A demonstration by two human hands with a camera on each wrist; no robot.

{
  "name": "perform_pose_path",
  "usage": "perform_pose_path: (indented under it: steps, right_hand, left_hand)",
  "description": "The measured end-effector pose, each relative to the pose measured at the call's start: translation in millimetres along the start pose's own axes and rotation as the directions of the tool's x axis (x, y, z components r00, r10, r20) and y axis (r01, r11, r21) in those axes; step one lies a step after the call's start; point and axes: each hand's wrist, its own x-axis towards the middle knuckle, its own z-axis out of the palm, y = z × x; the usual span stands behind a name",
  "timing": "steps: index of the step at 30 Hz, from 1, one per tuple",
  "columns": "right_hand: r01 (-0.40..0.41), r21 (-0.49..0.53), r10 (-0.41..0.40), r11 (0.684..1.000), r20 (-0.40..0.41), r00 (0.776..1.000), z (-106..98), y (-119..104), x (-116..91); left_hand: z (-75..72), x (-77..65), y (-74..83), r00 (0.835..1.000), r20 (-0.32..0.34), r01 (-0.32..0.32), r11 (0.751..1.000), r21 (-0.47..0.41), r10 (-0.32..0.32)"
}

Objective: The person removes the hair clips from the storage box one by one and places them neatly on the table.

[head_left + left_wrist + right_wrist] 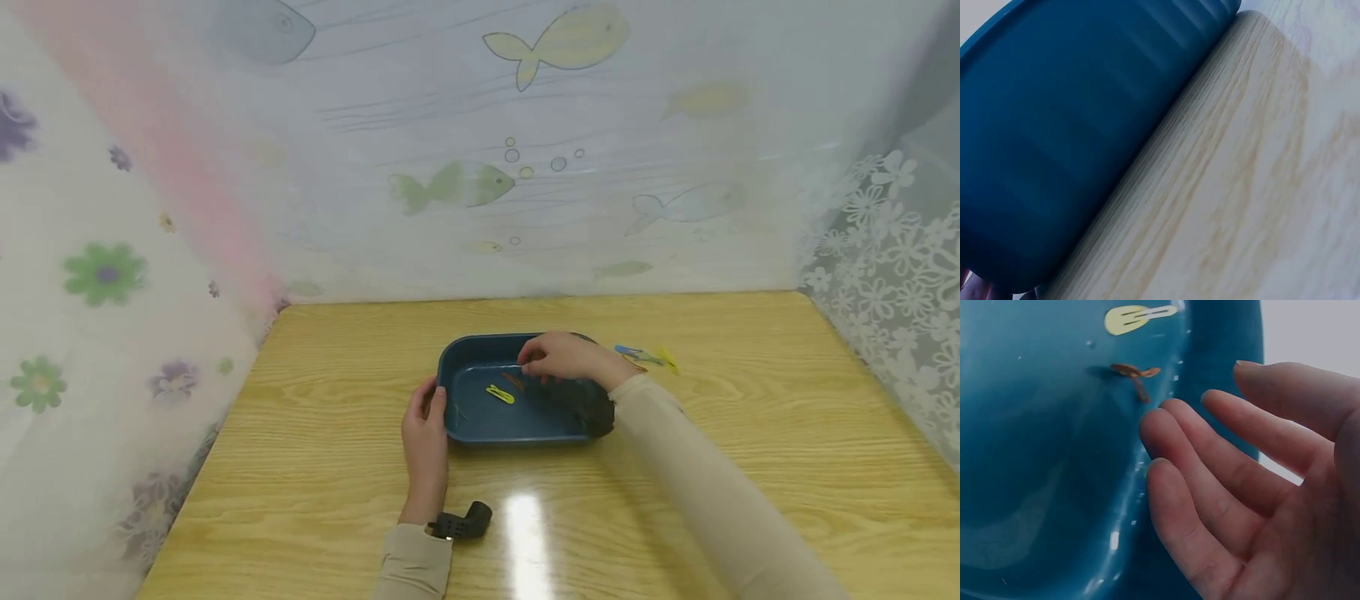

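Note:
A blue plastic basin [517,439] stands on the table. My left hand [424,429] grips its left end, thumb at the rim and fingers along the outer wall; the left wrist view shows mostly the basin's outer side [1085,125]. Inside lie a yellow snap hair clip [500,394] and an orange-brown hair clip [513,382], which stands out with its arms spread in the right wrist view [1134,374]. Over the basin's far side hovers my right hand [562,357], its fingers loosely bent and apart, nothing between them, fingertips near the orange-brown clip.
On the table right of the basin lie several hair clips, among them a blue one [628,351] and a yellow one [667,359], partly behind my right forearm. A black wrist camera [463,522] sits on my left wrist. Fish-patterned curtain [450,250] hangs behind the table.

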Motion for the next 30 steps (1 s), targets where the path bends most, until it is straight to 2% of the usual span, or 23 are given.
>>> perform_pose_path:
  steps: [4, 12, 24, 30]
  right_hand:
    - [-0.018, 0.014, 0.017, 1.0, 0.03, 0.999, 2, 4, 5]
    - [-0.039, 0.032, 0.037, 0.999, 0.074, 0.997, 6, 6, 14]
    - [-0.027, -0.007, 0.028, 1.0, 0.089, 0.996, 13, -2, 23]
    - [-0.023, -0.061, 0.027, 0.998, 0.075, 0.997, 17, -3, 29]
  left_hand:
    - [0.1, -2.4, 5.3, 1.0, 0.011, 0.009, 1.0, -0.012, -0.009]
    - [2.4, -14.0, 27.0, 1.0, 0.004, -0.017, 1.0, 0.019, 0.017]
    - [1.0, -14.6, 29.2, 1.0, 0.002, -0.024, 0.999, 0.034, 0.024]
    - [1.2, -12.7, 28.4, 1.0, -0.004, -0.016, 0.999, 0.03, 0.016]
